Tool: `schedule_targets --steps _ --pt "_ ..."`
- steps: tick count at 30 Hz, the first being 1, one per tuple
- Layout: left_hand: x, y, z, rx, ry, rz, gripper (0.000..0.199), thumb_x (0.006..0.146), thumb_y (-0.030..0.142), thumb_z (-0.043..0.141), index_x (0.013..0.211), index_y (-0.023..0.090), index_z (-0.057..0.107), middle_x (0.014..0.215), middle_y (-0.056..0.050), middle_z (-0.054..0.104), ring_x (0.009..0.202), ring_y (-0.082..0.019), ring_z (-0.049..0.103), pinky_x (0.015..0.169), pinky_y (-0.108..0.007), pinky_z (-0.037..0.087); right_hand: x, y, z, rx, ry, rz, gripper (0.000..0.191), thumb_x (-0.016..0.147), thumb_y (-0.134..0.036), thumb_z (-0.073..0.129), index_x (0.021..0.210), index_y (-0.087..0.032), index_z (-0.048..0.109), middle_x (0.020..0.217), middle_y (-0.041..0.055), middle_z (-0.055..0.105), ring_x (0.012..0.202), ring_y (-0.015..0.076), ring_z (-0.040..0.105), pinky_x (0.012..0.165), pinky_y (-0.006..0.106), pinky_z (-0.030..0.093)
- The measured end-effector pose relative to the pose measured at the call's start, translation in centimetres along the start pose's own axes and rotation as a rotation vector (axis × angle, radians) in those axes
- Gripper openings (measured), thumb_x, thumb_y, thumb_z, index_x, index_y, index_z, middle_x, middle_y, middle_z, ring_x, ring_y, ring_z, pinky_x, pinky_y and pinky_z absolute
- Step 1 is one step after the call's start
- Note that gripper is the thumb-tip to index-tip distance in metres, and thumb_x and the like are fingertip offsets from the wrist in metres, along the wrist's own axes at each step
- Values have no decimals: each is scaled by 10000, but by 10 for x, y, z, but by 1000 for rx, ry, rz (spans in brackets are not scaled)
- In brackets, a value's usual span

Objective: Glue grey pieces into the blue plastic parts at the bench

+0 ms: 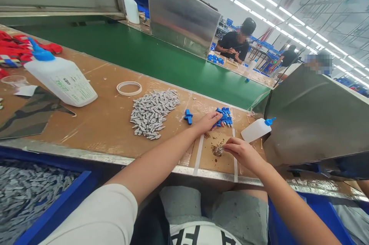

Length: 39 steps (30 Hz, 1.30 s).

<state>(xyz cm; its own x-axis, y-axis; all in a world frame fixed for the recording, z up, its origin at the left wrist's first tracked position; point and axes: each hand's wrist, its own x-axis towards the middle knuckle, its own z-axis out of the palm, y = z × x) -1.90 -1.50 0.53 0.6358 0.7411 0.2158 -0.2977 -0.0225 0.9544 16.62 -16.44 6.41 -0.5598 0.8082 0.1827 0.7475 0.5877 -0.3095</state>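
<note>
My left hand [209, 122] reaches to the edge of a cluster of small blue plastic parts [227, 115]. Its thumb and fingers close around one blue part at the near side of the cluster. Two or so more blue parts [188, 116] lie apart, left of that hand. My right hand [238, 150] is pinched beside a small clear dish [218, 150], which sits on a stained board between strips of white tape. What those fingertips hold is too small to make out. A heap of grey plastic parts [154, 112] lies left of my left forearm.
A white squeeze bottle [256, 129] lies right of my right hand; a larger bottle [66, 81] and a tape roll [129, 88] are left. Beyond the table edge runs a green belt [173, 70]. A metal panel [317, 110] stands at right. Co-workers [238, 41] sit across.
</note>
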Motion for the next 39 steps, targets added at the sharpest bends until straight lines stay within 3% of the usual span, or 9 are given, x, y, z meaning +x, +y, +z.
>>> schedule_targets --steps 7,11,14,16,21,23,28,34,39 --pt "1 -4 0 11 -10 -3 585 835 694 700 1032 161 558 856 -37 707 524 -77 449 507 -227 335 4 1 6 -11 -32 -31 318 1092 -315 475 1149 -263 783 989 95 697 862 194 669 756 292 536" --pt "1 -4 -3 108 -1 -10 560 806 611 762 1065 127 652 957 -80 725 717 -142 591 588 -233 395 3 -2 0 39 -48 -22 335 1094 -327 466 1126 -278 796 966 86 685 837 182 653 741 279 526" --pt "-1 -4 -4 202 23 -19 541 768 569 797 1067 128 701 919 -48 698 780 -160 597 642 -238 422 1 2 -4 137 -35 2 323 1089 -335 479 1124 -277 795 969 82 685 847 181 657 756 286 533" --pt "-3 -3 -4 225 19 -45 535 765 554 796 1087 138 698 873 -27 677 716 -140 562 613 -232 412 0 12 0 253 64 59 254 1061 -344 550 1098 -268 790 978 76 691 874 189 668 781 301 543" --pt "-8 1 -4 257 -109 -108 464 817 532 744 1103 172 678 759 13 613 535 -93 420 489 -219 322 7 46 37 583 693 361 215 965 -427 673 1002 -223 728 876 38 664 746 176 647 719 321 558" --pt "-8 2 -5 299 -140 -122 455 837 532 723 1119 179 681 761 9 616 524 -93 412 476 -219 312 13 54 51 622 826 430 261 945 -471 673 992 -217 715 847 31 658 753 181 644 731 330 561" --pt "-7 1 -7 375 -125 -167 471 877 567 671 1155 186 662 875 -35 683 575 -110 467 491 -213 344 18 57 62 650 844 425 277 933 -482 679 1003 -217 719 908 39 675 775 176 643 741 323 565" --pt "-8 4 -6 281 -27 -202 431 916 577 594 1170 232 643 807 -5 592 645 -131 485 518 -198 351 17 58 61 713 842 420 280 930 -498 696 1000 -228 723 920 35 693 767 176 670 754 328 589" --pt "-12 10 -4 350 -79 -207 454 879 552 656 1175 208 630 798 10 580 615 -117 464 528 -207 348 17 59 66 802 889 400 256 908 -468 748 995 -228 745 925 30 708 774 171 690 764 325 596"
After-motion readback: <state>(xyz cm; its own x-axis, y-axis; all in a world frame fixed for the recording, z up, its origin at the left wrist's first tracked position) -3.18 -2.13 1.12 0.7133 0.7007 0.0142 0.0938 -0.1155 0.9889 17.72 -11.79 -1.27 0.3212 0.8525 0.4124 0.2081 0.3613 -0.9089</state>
